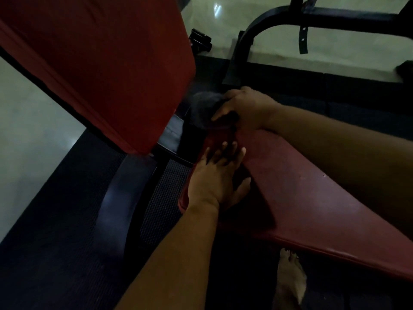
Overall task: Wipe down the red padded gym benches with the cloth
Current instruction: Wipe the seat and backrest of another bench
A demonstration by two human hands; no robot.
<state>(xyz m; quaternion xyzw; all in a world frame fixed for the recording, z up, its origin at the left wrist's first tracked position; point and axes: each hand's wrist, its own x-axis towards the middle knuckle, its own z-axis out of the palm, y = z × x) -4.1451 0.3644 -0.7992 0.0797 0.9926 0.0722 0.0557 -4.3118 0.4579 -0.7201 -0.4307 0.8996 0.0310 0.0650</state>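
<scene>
A red padded seat (pixel 312 198) runs from the centre to the lower right. Above it at the upper left rises the red padded backrest (pixel 100 63), tilted. My right hand (pixel 243 108) grips a dark grey cloth (pixel 204 108) at the narrow far end of the seat, in the gap below the backrest. My left hand (pixel 216 177) rests flat with straight fingers on the seat's left edge, just nearer than the cloth.
A black metal frame (pixel 138 193) carries the bench over dark rubber matting (pixel 55 242). Another black machine frame (pixel 279 16) stands on the pale tiled floor at the back. A bare foot (pixel 290 276) shows below the seat's near edge.
</scene>
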